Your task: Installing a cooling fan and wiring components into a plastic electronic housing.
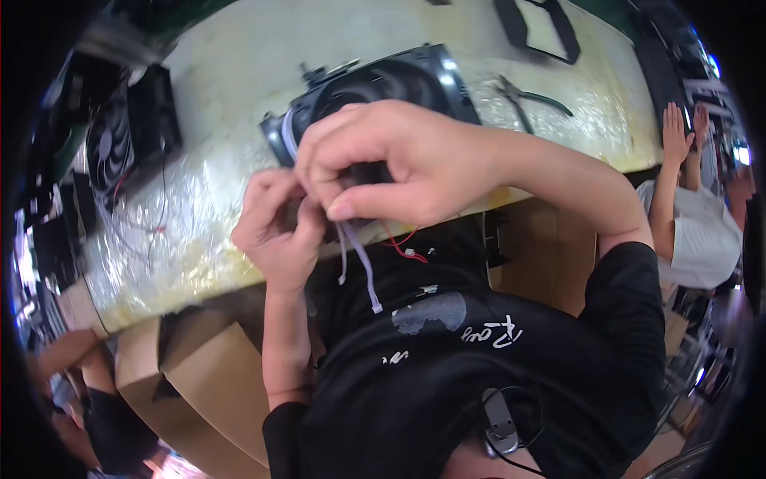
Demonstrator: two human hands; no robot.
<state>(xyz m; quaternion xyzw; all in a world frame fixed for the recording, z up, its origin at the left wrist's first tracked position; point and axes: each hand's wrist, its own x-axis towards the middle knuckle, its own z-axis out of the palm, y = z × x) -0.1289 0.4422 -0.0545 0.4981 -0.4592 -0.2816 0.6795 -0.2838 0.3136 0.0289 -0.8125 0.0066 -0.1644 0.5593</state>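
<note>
A black fan in a dark housing (447,76) lies on the table in front of me. A pale cable runs along its left side down to my hands, and white cables (368,275) with small plugs hang below my fingertips over the table's near edge. My left hand (279,219) is closed, thumb and fingers pinched at the cables. Fingers bent, my right hand (391,164) pinches at the same spot, touching the left. What lies right between the fingertips is hidden. A thin red wire (408,253) dangles to the right of the cables.
Diagonal cutters (519,97) lie right of the housing, with a black frame (558,36) behind. Another black fan unit (116,144) stands at the left on clear plastic film (191,227). Cardboard boxes (211,375) stand below the table edge. Other people's hands (677,136) show far right.
</note>
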